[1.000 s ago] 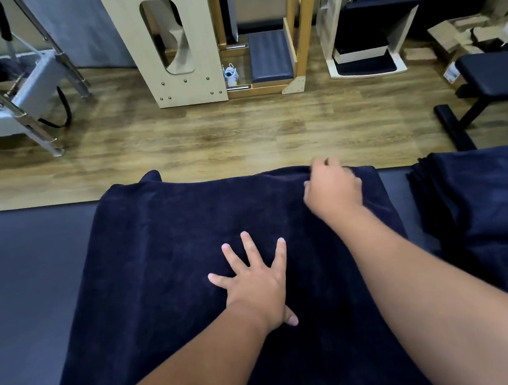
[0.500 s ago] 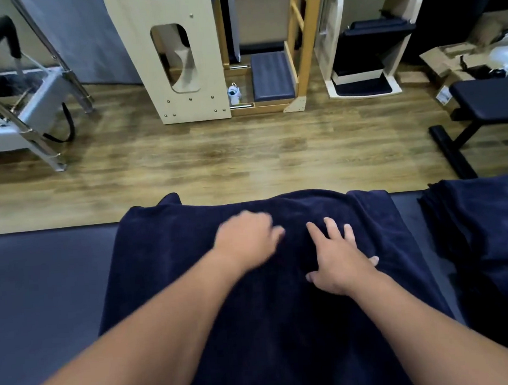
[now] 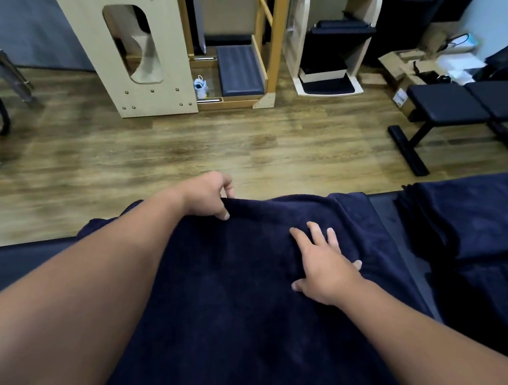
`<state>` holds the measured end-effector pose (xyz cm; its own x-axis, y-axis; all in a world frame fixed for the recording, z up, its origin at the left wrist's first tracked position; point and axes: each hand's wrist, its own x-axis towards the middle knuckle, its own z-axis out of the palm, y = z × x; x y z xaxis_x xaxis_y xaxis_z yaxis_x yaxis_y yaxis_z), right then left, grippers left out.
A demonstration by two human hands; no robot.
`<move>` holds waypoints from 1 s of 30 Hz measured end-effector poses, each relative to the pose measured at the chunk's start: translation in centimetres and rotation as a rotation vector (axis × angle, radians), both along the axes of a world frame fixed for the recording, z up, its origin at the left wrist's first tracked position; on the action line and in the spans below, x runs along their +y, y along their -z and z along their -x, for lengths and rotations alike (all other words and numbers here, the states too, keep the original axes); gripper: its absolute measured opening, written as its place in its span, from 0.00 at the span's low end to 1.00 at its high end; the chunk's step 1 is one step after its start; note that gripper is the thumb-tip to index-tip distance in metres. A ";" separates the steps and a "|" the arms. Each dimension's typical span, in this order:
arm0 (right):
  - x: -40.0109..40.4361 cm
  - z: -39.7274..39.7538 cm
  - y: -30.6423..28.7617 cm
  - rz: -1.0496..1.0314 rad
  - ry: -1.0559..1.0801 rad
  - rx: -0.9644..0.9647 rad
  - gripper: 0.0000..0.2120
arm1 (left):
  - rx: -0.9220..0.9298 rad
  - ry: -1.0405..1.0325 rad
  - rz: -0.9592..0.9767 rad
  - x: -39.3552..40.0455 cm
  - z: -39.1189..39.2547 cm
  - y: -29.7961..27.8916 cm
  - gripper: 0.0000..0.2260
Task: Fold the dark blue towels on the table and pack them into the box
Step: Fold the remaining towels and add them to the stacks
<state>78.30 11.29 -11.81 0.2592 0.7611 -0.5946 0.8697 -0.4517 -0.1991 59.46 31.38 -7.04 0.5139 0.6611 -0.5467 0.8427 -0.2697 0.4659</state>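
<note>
- A dark blue towel (image 3: pixel 230 299) lies spread over the dark grey table (image 3: pixel 14 266), running under both forearms and out of view at the near edge.
- The right hand (image 3: pixel 324 265) lies flat on the towel, palm down, its fingers straight and spread, grasping nothing; it presses the cloth right of the towel's middle.
- To the right of the right hand, apart from the spread towel across a strip of bare table, sits a pile of dark blue towels (image 3: pixel 475 237); how many are in it cannot be told.
- The left hand (image 3: pixel 208 195) is farther out, beyond and to the left of the right hand, at the towel's far edge. Its fingers curl over that edge and its thumb lies on top, so it pinches the cloth, which bunches up slightly there.
- Beyond the left hand, past the table edge, is a wooden plank floor (image 3: pixel 183 149).
- Farther still, across the floor from the left hand, stands a pale wooden frame (image 3: pixel 146 49) with a rounded cut-out.
- Far out to the right of both hands stands a black padded bench (image 3: pixel 451 105), with cardboard boxes (image 3: pixel 403 64) behind it.
</note>
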 end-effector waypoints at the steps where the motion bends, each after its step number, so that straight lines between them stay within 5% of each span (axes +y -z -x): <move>1: 0.0 0.0 0.0 0.000 -0.002 -0.003 0.51 | 0.033 0.002 0.036 0.5 0.1 -0.3 0.16; 6: -0.1 0.0 0.0 0.001 -0.006 -0.015 0.51 | 0.101 -0.080 -0.363 3.2 2.0 -0.4 0.06; 10: 0.0 0.1 -0.1 0.009 -0.011 -0.019 0.51 | 0.339 0.047 0.046 4.2 6.1 0.0 0.05; 12: 0.1 0.2 -0.2 0.012 -0.010 -0.020 0.51 | 0.405 0.075 0.055 4.3 8.1 0.6 0.07; 17: 0.1 0.4 -0.4 0.009 -0.016 -0.043 0.51 | 0.628 0.192 -0.182 3.1 9.3 1.0 0.12; 20: 0.2 0.6 -0.7 0.017 -0.021 -0.068 0.51 | 0.697 0.308 -0.541 -0.3 6.7 0.0 0.17; 22: 0.2 0.5 -0.6 0.018 -0.021 -0.071 0.51 | 0.475 0.357 -0.553 -4.0 3.1 -0.4 0.22; 24: 0.1 0.2 -0.8 0.010 -0.025 -0.072 0.52 | 0.360 0.322 -0.291 -8.4 -0.5 0.2 0.39; 27: 0.0 0.0 -1.3 -0.003 -0.070 -0.090 0.52 | 0.458 0.265 -0.106 -13.5 -3.0 2.2 0.65; 30: 0.5 -1.3 -2.2 -0.034 -0.108 -0.094 0.47 | 0.451 0.201 -0.164 -14.7 -3.3 3.8 0.69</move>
<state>79.55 11.83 -9.65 0.2285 0.8070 -0.5445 0.9283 -0.3491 -0.1279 62.75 16.69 -10.82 0.3763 0.6694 -0.6406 0.8741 -0.4857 0.0060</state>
